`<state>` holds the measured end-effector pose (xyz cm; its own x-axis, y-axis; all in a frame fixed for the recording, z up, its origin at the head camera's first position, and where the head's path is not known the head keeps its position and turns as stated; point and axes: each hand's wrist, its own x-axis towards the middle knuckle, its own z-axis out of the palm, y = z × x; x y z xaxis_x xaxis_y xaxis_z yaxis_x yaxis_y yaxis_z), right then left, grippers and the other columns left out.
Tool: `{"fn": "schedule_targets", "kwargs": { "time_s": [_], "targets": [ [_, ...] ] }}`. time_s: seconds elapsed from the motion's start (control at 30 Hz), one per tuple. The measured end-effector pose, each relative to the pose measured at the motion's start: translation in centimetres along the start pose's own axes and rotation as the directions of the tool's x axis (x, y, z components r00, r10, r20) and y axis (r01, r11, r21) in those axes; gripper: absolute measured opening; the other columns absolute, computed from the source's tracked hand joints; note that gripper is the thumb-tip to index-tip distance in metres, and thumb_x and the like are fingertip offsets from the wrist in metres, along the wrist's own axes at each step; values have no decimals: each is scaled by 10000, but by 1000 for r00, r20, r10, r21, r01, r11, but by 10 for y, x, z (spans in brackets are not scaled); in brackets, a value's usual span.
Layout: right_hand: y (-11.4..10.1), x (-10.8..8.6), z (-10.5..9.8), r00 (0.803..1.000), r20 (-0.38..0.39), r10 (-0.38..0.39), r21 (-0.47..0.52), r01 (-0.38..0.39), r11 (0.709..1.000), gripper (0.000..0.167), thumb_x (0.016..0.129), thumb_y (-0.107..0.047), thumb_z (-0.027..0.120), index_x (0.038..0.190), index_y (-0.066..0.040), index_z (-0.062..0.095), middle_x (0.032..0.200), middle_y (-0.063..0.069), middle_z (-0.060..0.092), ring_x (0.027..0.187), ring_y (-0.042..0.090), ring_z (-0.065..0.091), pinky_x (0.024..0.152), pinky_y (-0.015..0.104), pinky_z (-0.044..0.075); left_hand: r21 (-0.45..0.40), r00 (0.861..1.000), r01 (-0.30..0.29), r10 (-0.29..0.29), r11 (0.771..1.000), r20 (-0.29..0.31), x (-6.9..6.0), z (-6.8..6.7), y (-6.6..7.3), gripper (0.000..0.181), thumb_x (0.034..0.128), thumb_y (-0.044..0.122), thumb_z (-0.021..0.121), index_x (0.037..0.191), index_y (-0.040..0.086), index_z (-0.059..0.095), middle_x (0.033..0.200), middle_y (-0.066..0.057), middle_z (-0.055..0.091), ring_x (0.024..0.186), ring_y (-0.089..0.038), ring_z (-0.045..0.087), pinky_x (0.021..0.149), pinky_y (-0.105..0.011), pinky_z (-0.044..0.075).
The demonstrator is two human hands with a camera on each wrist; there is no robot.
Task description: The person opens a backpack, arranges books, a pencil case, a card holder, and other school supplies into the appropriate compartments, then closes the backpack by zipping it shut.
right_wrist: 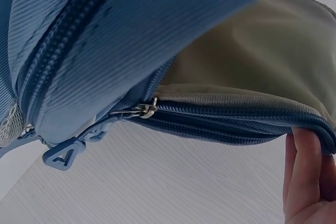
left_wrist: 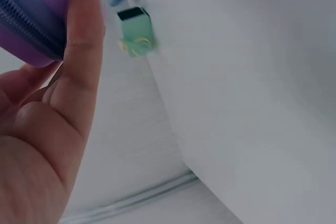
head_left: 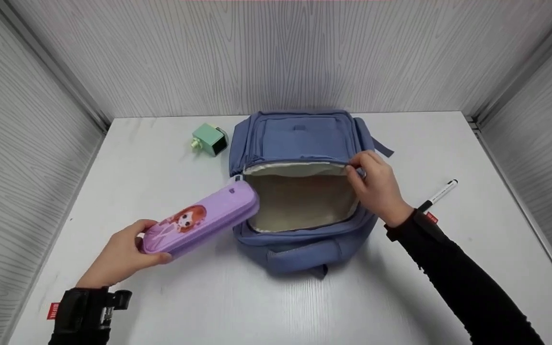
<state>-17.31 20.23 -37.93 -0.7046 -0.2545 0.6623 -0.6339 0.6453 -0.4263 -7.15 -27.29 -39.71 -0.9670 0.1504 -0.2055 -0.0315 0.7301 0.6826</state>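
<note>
A purple pencil case [head_left: 213, 211] with a red-haired girl printed on its lid is gripped at its near end by my left hand [head_left: 125, 249]. Its far end overlaps the left edge of the blue backpack's opening. The blue backpack [head_left: 304, 136] lies on the table, unzipped, its pale lining [head_left: 300, 203] exposed. My right hand [head_left: 376, 184] pinches the upper right rim of that opening. In the right wrist view, fingers [right_wrist: 307, 166] hold the zippered edge, and a zipper slider [right_wrist: 147, 109] shows further along it.
A mint-green box-shaped object [head_left: 210, 139] with a dark open end stands left of the backpack. To the right, a black-and-white marker [head_left: 441, 193] lies partly behind my right wrist. Grey wood-grain panels [head_left: 285, 57] enclose the white table [head_left: 170, 302] at the back and sides.
</note>
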Motion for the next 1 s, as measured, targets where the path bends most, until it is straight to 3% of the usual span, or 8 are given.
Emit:
{"fn": "schedule_targets", "kwargs": {
  "time_s": [0.13,0.23,0.47,0.67,0.87,0.93,1.0],
  "targets": [
    [1,0,0,999,-40,-25,-6,24,1000,39,902,61,607,912,32,583,911,181,611,803,271,597,625,327,442,-35,997,-49,51,998,65,13,19,25,762,765,330,836,1352,-14,493,1233,-197,624,962,-204,624,746,-241,519],
    [2,-1,1,997,-65,-37,-2,37,999,39,897,62,607,915,39,582,919,188,615,808,263,603,608,336,455,-21,996,-57,59,998,67,29,37,46,740,761,378,827,1312,-16,527,1213,-180,636,990,-214,605,788,-276,504],
    [2,-3,3,994,-99,-46,10,47,999,33,917,24,605,908,53,592,932,188,620,805,256,595,600,278,443,-62,1000,11,-11,998,11,65,74,95,664,778,345,799,1241,-46,527,1096,-210,642,781,-200,634,618,-260,487],
    [1,-5,3,995,-88,-47,19,49,999,63,936,-6,595,925,57,596,960,192,621,841,265,608,611,262,450,-158,995,76,-86,985,-59,86,100,124,679,767,289,812,1256,-69,504,1149,-233,633,994,-288,628,843,-370,542],
    [-1,-7,2,995,-71,-69,21,71,997,55,942,-8,589,932,46,596,978,199,617,848,254,606,624,212,444,-310,984,118,-152,943,-88,105,118,136,681,796,184,757,1333,-118,466,1303,-295,585,1172,-378,599,1039,-439,490],
    [-2,-8,2,994,-72,-79,23,81,996,49,940,-2,590,929,45,595,982,201,616,848,249,605,622,207,446,-387,980,134,-181,912,-88,110,120,142,668,794,119,708,1356,-129,445,1346,-295,554,1200,-361,571,1060,-425,473],
    [-3,-9,2,993,-80,-88,28,91,995,29,930,18,594,919,43,588,977,195,614,836,245,596,618,211,442,-487,973,149,-217,861,-84,114,122,149,650,777,42,653,1358,-143,428,1353,-282,528,1182,-330,533,1046,-409,460]
  ]
}}
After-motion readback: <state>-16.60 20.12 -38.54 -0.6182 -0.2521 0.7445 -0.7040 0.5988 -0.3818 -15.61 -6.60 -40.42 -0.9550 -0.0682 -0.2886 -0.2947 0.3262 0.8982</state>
